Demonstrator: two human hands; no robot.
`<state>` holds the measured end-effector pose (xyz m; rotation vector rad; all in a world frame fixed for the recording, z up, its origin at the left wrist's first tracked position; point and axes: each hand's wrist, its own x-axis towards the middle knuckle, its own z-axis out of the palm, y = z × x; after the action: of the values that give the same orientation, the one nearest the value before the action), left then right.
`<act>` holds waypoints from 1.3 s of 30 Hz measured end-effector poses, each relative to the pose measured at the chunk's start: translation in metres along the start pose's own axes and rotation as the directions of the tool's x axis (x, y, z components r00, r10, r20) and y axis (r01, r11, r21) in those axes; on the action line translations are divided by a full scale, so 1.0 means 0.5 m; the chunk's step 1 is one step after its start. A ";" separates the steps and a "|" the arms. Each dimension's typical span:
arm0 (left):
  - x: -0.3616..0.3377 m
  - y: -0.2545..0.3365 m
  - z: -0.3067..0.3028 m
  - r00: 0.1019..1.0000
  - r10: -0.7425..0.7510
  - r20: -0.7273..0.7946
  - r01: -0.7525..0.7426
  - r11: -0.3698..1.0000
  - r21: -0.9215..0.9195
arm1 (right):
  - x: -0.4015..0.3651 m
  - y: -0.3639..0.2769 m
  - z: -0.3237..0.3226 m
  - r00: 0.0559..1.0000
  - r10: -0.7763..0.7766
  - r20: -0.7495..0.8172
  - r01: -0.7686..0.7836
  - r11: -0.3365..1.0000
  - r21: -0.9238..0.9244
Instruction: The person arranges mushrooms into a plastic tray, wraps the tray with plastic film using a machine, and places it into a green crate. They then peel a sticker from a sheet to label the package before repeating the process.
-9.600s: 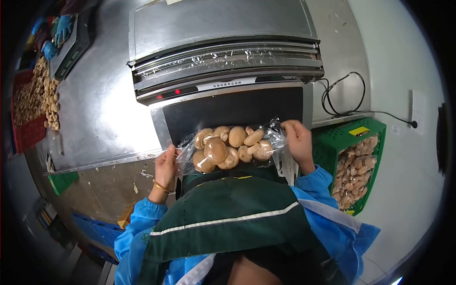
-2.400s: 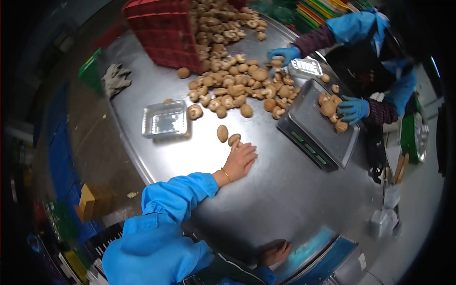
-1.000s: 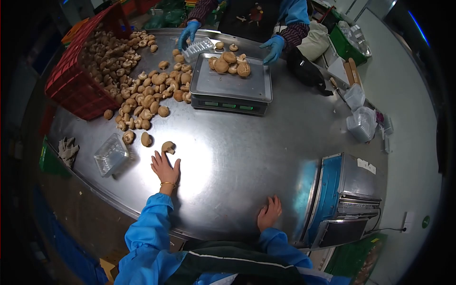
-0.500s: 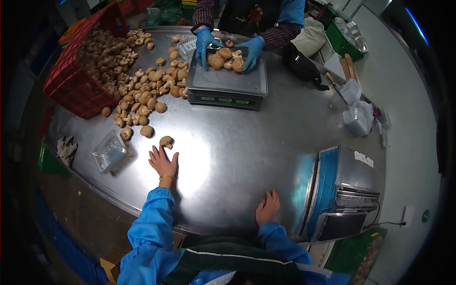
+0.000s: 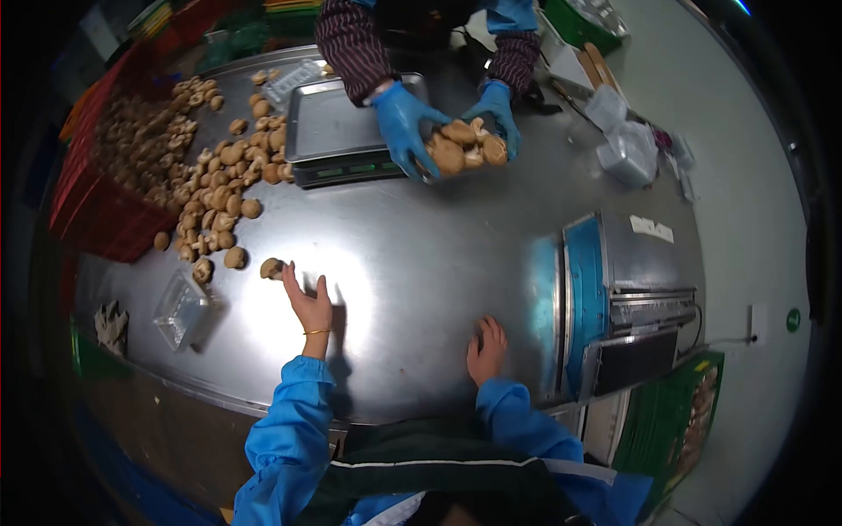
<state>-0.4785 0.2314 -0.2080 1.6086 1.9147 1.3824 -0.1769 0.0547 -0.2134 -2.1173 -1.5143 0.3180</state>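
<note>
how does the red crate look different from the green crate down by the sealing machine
The red crate lies on its side, with mushrooms spilling out; the green crate has none spilling out that I can see.
The red crate is on the metal table, while the green crate sits past its edge, near the wall.
Both crates hold mushrooms.

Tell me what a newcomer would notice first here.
Probably the mushroom pile, spread from the red crate over the left of the shiny table. Across it, a co-worker's blue-gloved hands hold a cluster of mushrooms beside the scale. Nearer, the wearer's bare left hand is at a lone mushroom.
</note>
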 end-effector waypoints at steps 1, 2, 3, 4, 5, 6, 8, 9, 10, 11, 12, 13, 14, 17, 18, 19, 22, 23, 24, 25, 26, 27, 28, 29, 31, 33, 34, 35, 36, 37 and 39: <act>-0.008 0.028 0.013 0.991 -0.089 0.095 0.100 0.988 -0.119 | 0.006 0.007 -0.002 1.000 0.029 -0.009 -0.029 1.000 -0.008; -0.014 0.063 0.025 0.965 -0.168 0.200 0.211 0.952 -0.221 | 0.015 0.019 -0.004 0.992 0.120 -0.045 -0.109 0.973 0.204; -0.021 0.078 0.046 0.947 -0.171 0.273 0.250 0.924 -0.289 | 0.027 0.028 -0.011 0.975 0.214 -0.067 -0.169 0.897 0.409; -0.031 0.095 0.065 0.929 -0.165 0.331 0.273 0.910 -0.313 | 0.041 0.039 -0.020 0.969 0.237 -0.075 -0.188 0.896 0.403; -0.042 0.096 0.088 0.882 -0.180 0.436 0.352 0.866 -0.355 | 0.060 0.050 -0.031 0.944 0.309 -0.114 -0.220 0.850 0.479; -0.055 0.094 0.113 0.824 -0.187 0.534 0.434 0.815 -0.384 | 0.083 0.059 -0.041 0.914 0.379 -0.148 -0.242 0.797 0.553; -0.071 0.114 0.153 0.773 -0.103 0.626 0.410 0.835 -0.368 | 0.145 0.065 -0.076 0.921 0.324 -0.216 -0.135 0.787 0.602; -0.074 0.123 0.174 0.733 -0.103 0.672 0.441 0.824 -0.355 | 0.176 0.073 -0.093 0.929 0.325 -0.175 -0.164 0.788 0.593; -0.075 0.131 0.196 0.693 -0.103 0.713 0.472 0.813 -0.340 | 0.208 0.085 -0.105 0.937 0.323 -0.131 -0.190 0.788 0.585; -0.076 0.139 0.221 0.664 -0.105 0.741 0.517 0.780 -0.353 | 0.245 0.102 -0.100 0.939 0.292 -0.183 -0.133 0.798 0.588; -0.073 0.149 0.241 0.659 -0.107 0.745 0.520 0.780 -0.348 | 0.282 0.117 -0.093 0.937 0.258 -0.234 -0.076 0.806 0.587; -0.067 0.161 0.261 0.646 -0.121 0.753 0.548 0.761 -0.348 | 0.320 0.126 -0.095 0.937 0.262 -0.232 -0.081 0.806 0.586; -0.059 0.170 0.281 0.634 -0.135 0.762 0.575 0.741 -0.347 | 0.360 0.132 -0.098 0.937 0.309 -0.165 -0.155 0.789 0.594; -0.026 0.204 0.331 0.592 -0.186 0.784 0.632 0.711 -0.308 | 0.492 0.198 -0.077 0.937 0.348 0.016 -0.277 0.719 0.637; -0.016 0.215 0.349 0.582 -0.212 0.785 0.648 0.704 -0.291 | 0.539 0.199 -0.076 0.922 0.382 0.069 -0.344 0.721 0.602; -0.007 0.222 0.369 0.579 -0.212 0.788 0.650 0.703 -0.288 | 0.581 0.194 -0.073 0.901 0.416 0.121 -0.408 0.720 0.562; 0.018 0.243 0.423 0.593 -0.234 0.771 0.655 0.697 -0.292 | 0.684 0.178 -0.038 0.910 0.386 0.149 -0.408 0.779 0.477; 0.026 0.256 0.438 0.627 -0.225 0.746 0.625 0.717 -0.309 | 0.704 0.168 -0.030 0.910 0.389 0.141 -0.407 0.780 0.476; 0.030 0.263 0.453 0.660 -0.216 0.720 0.595 0.736 -0.324 | 0.718 0.156 -0.023 0.928 0.318 0.191 -0.371 0.786 0.494; 0.035 0.267 0.466 0.656 -0.215 0.723 0.596 0.735 -0.323 | 0.726 0.145 -0.019 0.939 0.245 0.242 -0.339 0.788 0.514; 0.040 0.269 0.477 0.661 -0.206 0.721 0.586 0.743 -0.325 | 0.728 0.139 -0.014 0.937 0.249 0.244 -0.342 0.787 0.513; 0.041 0.268 0.480 0.666 -0.201 0.718 0.575 0.751 -0.323 | 0.724 0.133 -0.008 0.942 0.222 0.253 -0.328 0.777 0.538; 0.036 0.266 0.478 0.663 -0.208 0.719 0.578 0.753 -0.315 | 0.714 0.127 -0.004 0.945 0.194 0.264 -0.314 0.764 0.563; 0.031 0.269 0.472 0.672 -0.221 0.707 0.584 0.746 -0.321 | 0.702 0.129 0.001 0.943 0.195 0.271 -0.320 0.761 0.564; 0.025 0.275 0.449 0.680 -0.232 0.695 0.584 0.745 -0.323 | 0.669 0.130 0.005 0.981 0.122 0.151 -0.188 0.787 0.587; 0.015 0.280 0.408 0.687 -0.175 0.705 0.514 0.804 -0.300 | 0.619 0.105 -0.018 0.989 0.112 0.096 -0.145 0.854 0.500; 0.009 0.285 0.381 0.676 -0.162 0.719 0.507 0.809 -0.295 | 0.586 0.095 -0.042 0.994 0.105 0.038 -0.111 0.914 0.391; 0.008 0.302 0.344 0.681 -0.136 0.720 0.488 0.817 -0.307 | 0.549 0.082 -0.072 0.990 0.138 0.019 -0.135 0.912 0.388; 0.006 0.325 0.312 0.683 -0.102 0.723 0.467 0.822 -0.326 | 0.517 0.064 -0.103 0.990 0.138 -0.003 -0.126 0.915 0.384; 0.003 0.349 0.280 0.676 -0.042 0.736 0.433 0.831 -0.349 | 0.487 0.049 -0.140 0.990 0.138 -0.029 -0.117 0.918 0.378; -0.010 0.413 0.224 0.649 0.062 0.758 0.380 0.837 -0.393 | 0.426 0.025 -0.230 0.977 0.208 -0.041 -0.180 0.915 0.362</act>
<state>-0.2714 0.2639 -0.1021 1.3510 1.0223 0.8234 -0.0385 0.2190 -0.1015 -1.9617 -1.1036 0.5324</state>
